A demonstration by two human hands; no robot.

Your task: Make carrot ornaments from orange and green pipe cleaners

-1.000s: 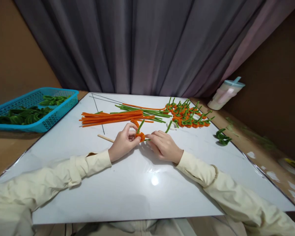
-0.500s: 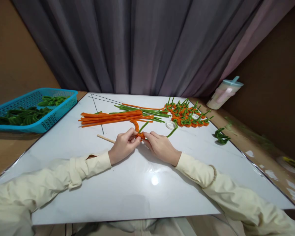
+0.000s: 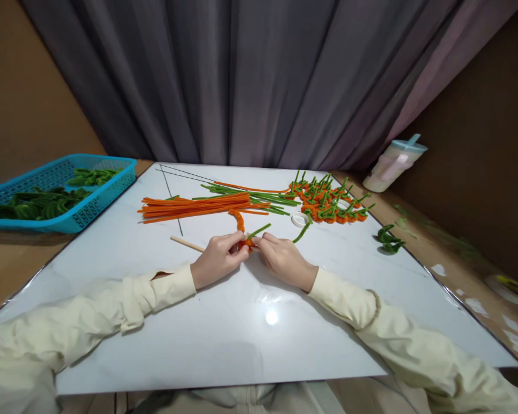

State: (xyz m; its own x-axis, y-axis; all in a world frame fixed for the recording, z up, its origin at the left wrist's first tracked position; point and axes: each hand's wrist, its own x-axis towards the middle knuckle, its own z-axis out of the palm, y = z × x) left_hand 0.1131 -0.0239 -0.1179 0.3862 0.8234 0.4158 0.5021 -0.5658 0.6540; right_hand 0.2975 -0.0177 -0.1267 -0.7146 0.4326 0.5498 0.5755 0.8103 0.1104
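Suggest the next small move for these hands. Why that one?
Probably curl the free orange tail in toward the green stem, using the right hand. The left hand pinches the orange piece, with the right hand's fingers close beside it, yet the tail juts out on the far side; pieces in the orange-and-green cluster look more compact.

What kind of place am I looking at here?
Probably a small craft workspace, though whether in a home or a workshop I can't tell. A bundle of orange fuzzy stems and a cluster of orange-and-green pieces lie on a white tabletop.
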